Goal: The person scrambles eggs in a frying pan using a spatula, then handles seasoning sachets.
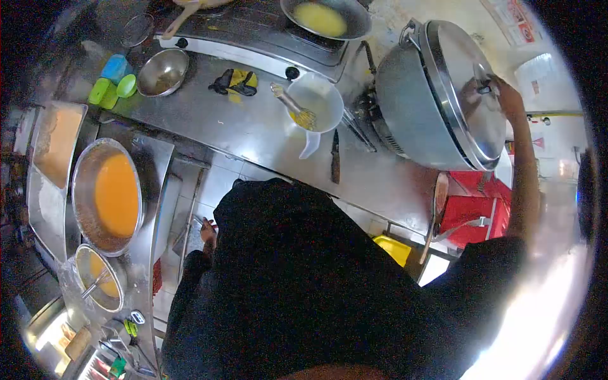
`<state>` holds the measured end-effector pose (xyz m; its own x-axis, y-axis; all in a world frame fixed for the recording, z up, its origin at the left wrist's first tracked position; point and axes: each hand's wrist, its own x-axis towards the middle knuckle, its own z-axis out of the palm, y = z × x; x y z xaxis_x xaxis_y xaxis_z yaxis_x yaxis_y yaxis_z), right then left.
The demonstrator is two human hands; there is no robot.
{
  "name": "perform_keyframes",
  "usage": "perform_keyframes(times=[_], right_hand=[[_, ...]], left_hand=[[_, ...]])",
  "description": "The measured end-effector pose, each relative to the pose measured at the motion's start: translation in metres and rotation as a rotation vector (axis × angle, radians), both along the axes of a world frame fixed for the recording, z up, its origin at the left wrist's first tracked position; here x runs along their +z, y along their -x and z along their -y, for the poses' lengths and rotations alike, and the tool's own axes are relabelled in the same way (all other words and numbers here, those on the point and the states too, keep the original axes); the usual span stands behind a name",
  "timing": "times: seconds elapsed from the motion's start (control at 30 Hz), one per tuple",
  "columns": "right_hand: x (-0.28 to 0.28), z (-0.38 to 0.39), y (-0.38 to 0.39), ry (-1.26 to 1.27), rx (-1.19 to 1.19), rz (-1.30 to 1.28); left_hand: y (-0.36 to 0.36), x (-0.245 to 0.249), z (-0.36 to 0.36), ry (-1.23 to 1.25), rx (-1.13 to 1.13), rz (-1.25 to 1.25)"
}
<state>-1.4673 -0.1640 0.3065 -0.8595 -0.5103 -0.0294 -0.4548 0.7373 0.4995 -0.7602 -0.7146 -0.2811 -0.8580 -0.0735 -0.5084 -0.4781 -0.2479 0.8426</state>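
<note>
My right hand (508, 100) is closed around the handle of a large shiny metal lid (459, 82). Under that lid stands a big grey cooker (408, 101), with a dark gap along part of the rim. Low at my side, my left hand (208, 234) has its fingers curled around something small with a red part, too small to name. To the left of the cooker sit a white plastic jug (326, 104) with a whisk (303, 117) in it, a knife (335, 158) and metal tongs (359, 130).
A pan with yellow liquid (320, 19) is on the stove. Leftward are a metal bowl (163, 73), green cups (107, 95), a large basin of orange liquid (117, 196) and a smaller bowl (104, 278) with a whisk. A red crate (468, 218) stands below the cooker.
</note>
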Motion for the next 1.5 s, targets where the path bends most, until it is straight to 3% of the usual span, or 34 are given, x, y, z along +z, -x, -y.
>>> perform_keyframes(times=[0.07,0.13,0.27,0.37,0.63,0.7,0.77,0.83,0.97,1.03,1.1,1.17,1.33,1.37,1.4,1.47,1.5], right_hand=[[0.014,0.002,-0.004,-0.025,-0.119,-0.038],[0.035,0.008,-0.020,-0.026,0.033,-0.170],[0.063,0.072,-0.071,-0.102,-0.115,-0.282],[0.065,0.115,-0.109,-0.012,-0.037,-0.338],[0.036,0.212,-0.178,0.040,-0.055,-0.235],[0.026,0.244,-0.192,0.148,-0.067,-0.121],[0.018,0.284,-0.208,0.069,-0.055,-0.197],[0.008,0.303,-0.212,0.103,-0.050,-0.059],[-0.001,0.344,-0.203,0.191,0.152,-0.058],[-0.002,0.368,-0.188,0.210,0.202,-0.052],[-0.006,0.385,-0.164,0.229,0.267,-0.043],[-0.012,0.407,-0.128,0.244,0.374,-0.010],[-0.044,0.491,-0.045,0.356,0.411,0.173],[-0.059,0.510,-0.019,0.358,0.393,0.230],[-0.079,0.531,0.008,0.358,0.370,0.284],[-0.132,0.571,0.056,0.403,0.339,0.175],[-0.124,0.590,0.050,0.442,0.272,0.340]], left_hand=[[0.013,0.001,0.008,0.023,-0.043,-0.023],[0.024,0.000,0.017,0.048,-0.093,-0.047],[0.051,0.005,0.042,0.103,-0.201,-0.090],[0.075,0.006,0.057,0.142,-0.280,-0.130],[0.164,0.013,0.128,0.319,-0.408,-0.250],[0.206,0.026,0.165,0.408,-0.409,-0.295],[0.256,0.038,0.191,0.485,-0.430,-0.342],[0.294,0.036,0.204,0.539,-0.472,-0.378],[0.343,0.115,0.201,0.610,-0.595,-0.382],[0.367,0.176,0.194,0.481,-0.533,-0.225],[0.393,0.202,0.199,0.239,-0.470,-0.205],[0.413,0.251,0.194,0.260,-0.275,-0.314],[0.476,0.303,0.229,0.414,0.143,-0.505],[0.490,0.311,0.238,0.427,0.279,-0.517],[0.506,0.314,0.253,0.427,0.276,-0.527],[0.539,0.310,0.284,0.512,0.582,-0.632],[0.555,0.306,0.297,0.510,0.578,-0.652]])
